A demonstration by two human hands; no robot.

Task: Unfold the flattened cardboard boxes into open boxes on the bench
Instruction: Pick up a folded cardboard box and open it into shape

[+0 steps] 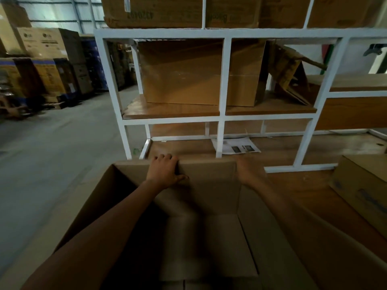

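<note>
A large brown cardboard box [209, 206] stands opened up on the wooden bench [293, 185] right below me, and I look down into it. My left hand [165, 170] grips the top edge of its far wall, fingers curled over the rim and thumb on the inner face. My right hand [246, 171] is at the far right corner of the same wall and is blurred, so its grip is unclear. Both forearms reach across the box's open top.
A white metal shelf frame [225, 80] rises just behind the box, holding a big closed carton [188, 74] and folded cardboard [291, 78]. A printed paper sheet [236, 146] lies on the bench. Another carton [364, 185] sits at the right. Concrete floor and stacked boxes [41, 65] lie to the left.
</note>
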